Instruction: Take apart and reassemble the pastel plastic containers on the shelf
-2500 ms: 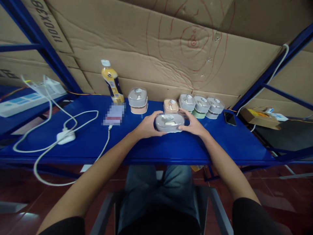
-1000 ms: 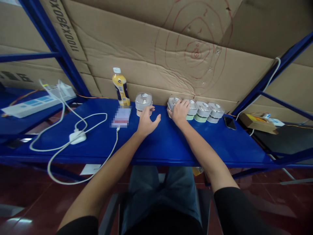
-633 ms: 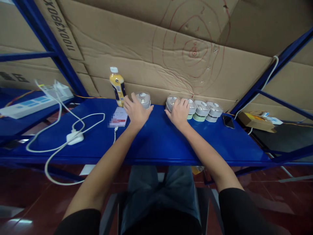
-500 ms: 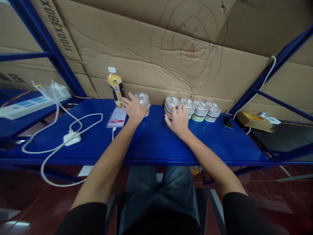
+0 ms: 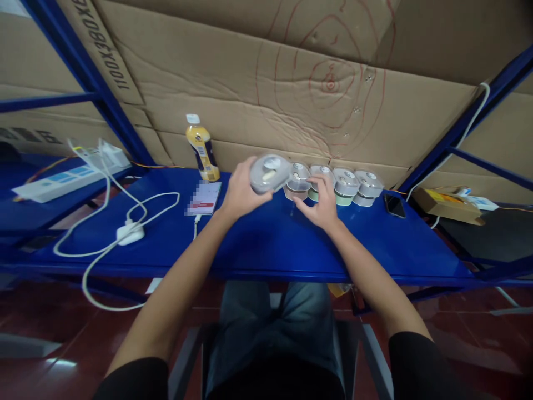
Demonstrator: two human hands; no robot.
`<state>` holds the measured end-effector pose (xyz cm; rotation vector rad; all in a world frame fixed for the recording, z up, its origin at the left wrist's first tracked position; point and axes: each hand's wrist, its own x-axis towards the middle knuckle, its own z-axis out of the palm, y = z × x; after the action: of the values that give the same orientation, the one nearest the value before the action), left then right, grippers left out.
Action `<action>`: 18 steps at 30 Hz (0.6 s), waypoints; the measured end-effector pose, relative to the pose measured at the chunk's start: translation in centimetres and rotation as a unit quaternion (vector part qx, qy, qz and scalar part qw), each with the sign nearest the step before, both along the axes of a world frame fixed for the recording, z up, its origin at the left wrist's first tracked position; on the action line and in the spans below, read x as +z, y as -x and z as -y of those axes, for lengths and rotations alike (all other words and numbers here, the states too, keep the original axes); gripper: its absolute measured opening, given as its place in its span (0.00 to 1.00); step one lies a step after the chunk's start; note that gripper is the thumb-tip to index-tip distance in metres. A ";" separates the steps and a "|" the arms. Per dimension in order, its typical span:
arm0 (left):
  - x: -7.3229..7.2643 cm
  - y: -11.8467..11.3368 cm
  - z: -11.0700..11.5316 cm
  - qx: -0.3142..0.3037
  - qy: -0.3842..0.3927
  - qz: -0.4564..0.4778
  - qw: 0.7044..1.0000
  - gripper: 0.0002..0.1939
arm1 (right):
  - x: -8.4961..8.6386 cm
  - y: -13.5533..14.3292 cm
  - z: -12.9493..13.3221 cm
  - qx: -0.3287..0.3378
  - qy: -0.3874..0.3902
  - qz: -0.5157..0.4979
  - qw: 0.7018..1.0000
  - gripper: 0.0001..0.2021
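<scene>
My left hand (image 5: 239, 191) holds a small round container with a clear grey lid (image 5: 269, 173), lifted off the blue shelf (image 5: 266, 244) and tilted towards me. My right hand (image 5: 318, 203) hovers open just to its right, fingers spread, in front of a row of several similar lidded containers (image 5: 333, 184) that stand along the cardboard wall. The lifted container partly hides the leftmost one in that row.
A yellow drink bottle (image 5: 202, 147) stands at the back left, a phone (image 5: 204, 198) on a white cable beside it. A white charger and looped cable (image 5: 127, 230) lie to the left. A dark phone (image 5: 393, 205) lies right of the row. Cardboard (image 5: 291, 83) closes the back.
My left hand took the container that stood alone by the bottle and lifted it rightwards. My right hand came off the row's leftmost container and drew back a little.
</scene>
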<state>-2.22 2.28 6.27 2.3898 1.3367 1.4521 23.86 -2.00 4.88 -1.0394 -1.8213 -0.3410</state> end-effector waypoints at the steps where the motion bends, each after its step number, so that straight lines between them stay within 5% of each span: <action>1: 0.1 -0.1 0.9 -0.065 0.010 -0.027 0.997 0.51 | 0.3 -0.4 0.2 0.024 0.015 0.011 1.000 0.35; 4: -0.3 -0.8 2.6 -0.205 0.067 -0.079 0.973 0.49 | 0.9 -1.0 1.1 0.073 0.106 0.078 0.989 0.53; 8: -1.8 -2.1 2.8 -0.291 0.129 -0.070 0.945 0.49 | 0.4 -1.1 2.0 0.141 0.223 0.145 0.954 0.57; 18: -5.6 -2.5 2.0 -0.290 0.203 -0.004 0.935 0.56 | -1.6 -0.6 1.7 0.086 0.284 0.204 0.933 0.50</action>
<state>0.28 0.30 0.71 2.2274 0.7260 0.9013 24.44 -3.74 3.25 -1.2456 -2.4550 0.1036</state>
